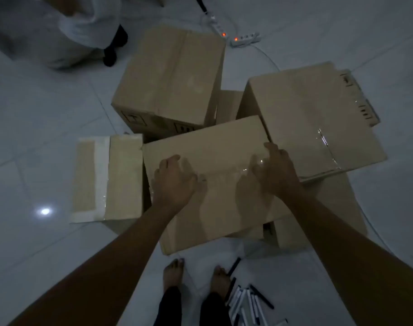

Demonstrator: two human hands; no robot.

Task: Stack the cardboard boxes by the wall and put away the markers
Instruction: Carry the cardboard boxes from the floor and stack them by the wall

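Fingers (177, 170) of both hands spread flat on the front box (207, 184), likely steadying it before a lift. 3 more boxes crowd around it. Markers (245, 302) lie loose on the floor beside the right foot.

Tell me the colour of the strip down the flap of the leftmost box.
The strip on the leftmost box is whitish, paler than the tan cardboard; head view.
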